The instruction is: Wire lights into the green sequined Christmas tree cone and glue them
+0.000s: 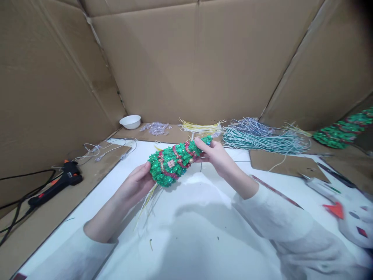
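Cardboard walls enclose a white tabletop. Above its middle, clear of the surface, you hold a small green sequinned tree on its side. Your left hand is closed round the wide base, where pale wires trail down. Your right hand pinches the narrow tip between thumb and fingers. The two hands are apart, one at each end.

The step in hand looks like turning the tree over to check its red trim. Any further move calls for a light grip, so the sequins stay put and the trailing wires do not snag.

A glue gun lies well to your left. A white bowl, yellow wires and blue-green wires lie by the back wall. A second tree lies far right.
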Action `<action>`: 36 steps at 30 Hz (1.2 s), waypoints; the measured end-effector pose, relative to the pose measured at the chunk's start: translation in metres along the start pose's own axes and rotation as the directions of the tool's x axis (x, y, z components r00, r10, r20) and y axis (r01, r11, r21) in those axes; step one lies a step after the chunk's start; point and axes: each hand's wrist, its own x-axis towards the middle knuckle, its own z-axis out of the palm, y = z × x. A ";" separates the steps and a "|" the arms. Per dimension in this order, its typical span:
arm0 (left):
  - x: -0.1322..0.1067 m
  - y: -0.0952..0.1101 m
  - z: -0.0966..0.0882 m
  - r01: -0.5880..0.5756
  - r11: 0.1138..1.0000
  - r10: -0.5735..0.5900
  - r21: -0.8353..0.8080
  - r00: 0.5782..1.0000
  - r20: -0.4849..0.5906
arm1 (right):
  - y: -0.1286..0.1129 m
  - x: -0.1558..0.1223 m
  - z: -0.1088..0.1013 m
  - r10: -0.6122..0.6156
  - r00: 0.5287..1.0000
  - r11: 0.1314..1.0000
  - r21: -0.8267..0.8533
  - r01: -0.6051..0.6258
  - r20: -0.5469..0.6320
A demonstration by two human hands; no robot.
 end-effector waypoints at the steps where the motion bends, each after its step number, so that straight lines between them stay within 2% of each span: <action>1: 0.000 -0.001 0.001 0.016 1.000 -0.016 0.004 1.000 0.007 | -0.002 0.000 0.000 -0.016 1.000 1.000 -0.021 0.016 -0.013; 8: -0.003 -0.008 0.005 0.083 0.996 -0.084 0.026 0.995 0.050 | -0.003 0.003 -0.006 -0.003 0.996 0.988 -0.151 -0.010 -0.092; 12: -0.006 -0.012 0.004 0.057 0.997 -0.061 0.048 0.995 0.082 | 0.000 0.005 -0.008 0.025 0.997 0.991 -0.133 -0.034 -0.070; 19: -0.011 -0.016 0.006 0.058 0.997 -0.054 -0.044 0.995 0.088 | 0.012 0.005 -0.004 0.065 0.997 0.995 -0.068 -0.068 -0.043; 24: -0.011 -0.008 0.006 0.024 0.999 -0.021 -0.049 0.998 0.056 | 0.014 0.007 -0.003 0.081 0.995 0.997 -0.007 -0.080 0.058; 28: -0.009 0.001 -0.003 -0.009 0.982 -0.008 -0.187 0.996 -0.087 | 0.001 0.006 -0.004 0.072 0.972 0.995 0.045 -0.084 0.222; 30: -0.009 0.007 -0.010 -0.022 0.963 -0.014 -0.269 0.991 -0.132 | -0.005 0.008 -0.007 0.049 0.965 0.998 0.032 -0.059 0.256; 33: -0.008 0.015 -0.020 -0.037 0.920 0.012 -0.389 0.998 -0.068 | -0.007 0.017 -0.021 -0.100 0.988 0.965 -0.230 0.126 0.119; 34: -0.007 0.018 -0.022 -0.036 0.904 0.023 -0.427 0.999 -0.036 | -0.006 0.022 -0.029 -0.190 0.981 0.913 -0.359 0.193 0.042; 36: -0.006 0.022 -0.025 -0.030 0.875 0.031 -0.484 1.000 -0.006 | -0.010 0.033 -0.048 -0.337 0.936 0.835 -0.491 0.248 -0.099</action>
